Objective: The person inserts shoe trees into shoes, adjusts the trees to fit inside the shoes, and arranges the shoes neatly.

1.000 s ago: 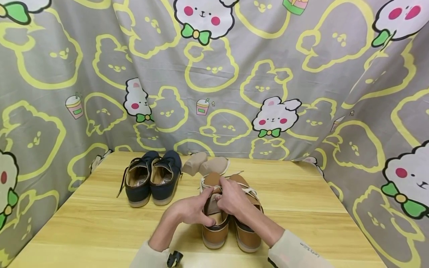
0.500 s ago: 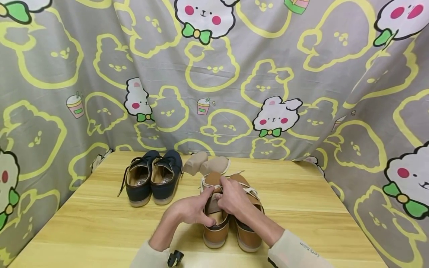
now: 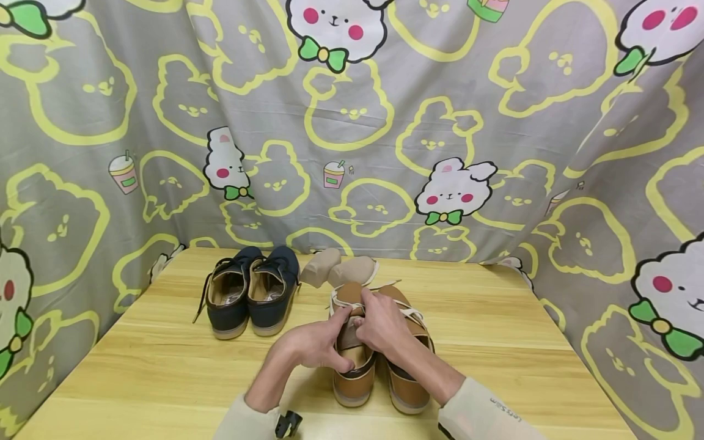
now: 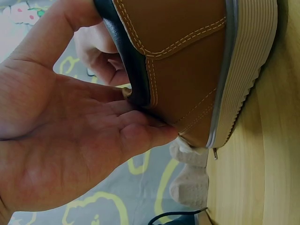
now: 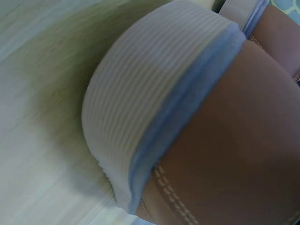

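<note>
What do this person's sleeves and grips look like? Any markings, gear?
Left sleeve and right sleeve are pale cream; small dark lettering marks the right one. A black fitting with a yellowish bit sits at the left cuff; a dark edge shows at the right cuff. Left grip and right grip: ungloved.

Brown shoes (image 3: 352, 389) number two; dark blue shoes (image 3: 228, 318), two; loose beige wads (image 3: 352, 271), two; hands (image 3: 384, 321), two; sleeves (image 3: 247, 421), two; table (image 3: 484, 342), one.

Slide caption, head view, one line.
Left hand and right hand at the opening of a low brown leather-look, white-laced shoe; navy lace-up shoes stand farther left.
</note>
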The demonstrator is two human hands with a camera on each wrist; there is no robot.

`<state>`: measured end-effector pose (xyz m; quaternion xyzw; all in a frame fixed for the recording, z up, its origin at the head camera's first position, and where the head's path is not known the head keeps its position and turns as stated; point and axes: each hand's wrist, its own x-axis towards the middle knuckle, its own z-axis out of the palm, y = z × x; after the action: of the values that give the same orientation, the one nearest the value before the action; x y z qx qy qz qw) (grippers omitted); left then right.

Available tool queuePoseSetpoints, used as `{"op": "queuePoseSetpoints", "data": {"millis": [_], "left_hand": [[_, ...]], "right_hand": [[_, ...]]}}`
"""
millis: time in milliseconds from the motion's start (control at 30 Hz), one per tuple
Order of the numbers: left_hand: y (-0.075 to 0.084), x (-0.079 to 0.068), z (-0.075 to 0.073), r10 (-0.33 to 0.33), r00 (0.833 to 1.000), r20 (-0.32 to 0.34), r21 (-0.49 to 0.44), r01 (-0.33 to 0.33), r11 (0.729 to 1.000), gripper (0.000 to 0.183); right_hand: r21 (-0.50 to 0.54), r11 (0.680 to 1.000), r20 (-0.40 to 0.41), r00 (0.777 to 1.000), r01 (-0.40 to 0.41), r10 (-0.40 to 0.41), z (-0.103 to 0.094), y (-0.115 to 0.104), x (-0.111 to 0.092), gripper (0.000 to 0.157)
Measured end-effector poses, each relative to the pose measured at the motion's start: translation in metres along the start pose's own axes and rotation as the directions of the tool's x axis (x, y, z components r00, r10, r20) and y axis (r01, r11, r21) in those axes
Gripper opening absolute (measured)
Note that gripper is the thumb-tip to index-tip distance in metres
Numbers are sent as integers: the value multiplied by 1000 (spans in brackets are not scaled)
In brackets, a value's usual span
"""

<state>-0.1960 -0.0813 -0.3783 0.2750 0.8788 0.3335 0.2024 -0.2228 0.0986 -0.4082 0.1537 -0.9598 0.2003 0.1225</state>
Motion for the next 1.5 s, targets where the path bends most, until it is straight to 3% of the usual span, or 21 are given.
{"op": "queuePoseSetpoints", "data": {"millis": [467,1067,1500], "left_hand": [[2,3,1,4,1000,-31,21,-3,1000,103],[-2,2,-1,-10,1000,-20,-13,10,1000,100],[-2,2,0,12,999,-36,18,-12,1000,99]], "right_hand": [[86,996,57,998,-16,11,-4,4,0,25],[65,998,76,997,22,-27,-7,2,-3,27],[59,998,71,997,35,-39,-10,2,-5,32]]}}
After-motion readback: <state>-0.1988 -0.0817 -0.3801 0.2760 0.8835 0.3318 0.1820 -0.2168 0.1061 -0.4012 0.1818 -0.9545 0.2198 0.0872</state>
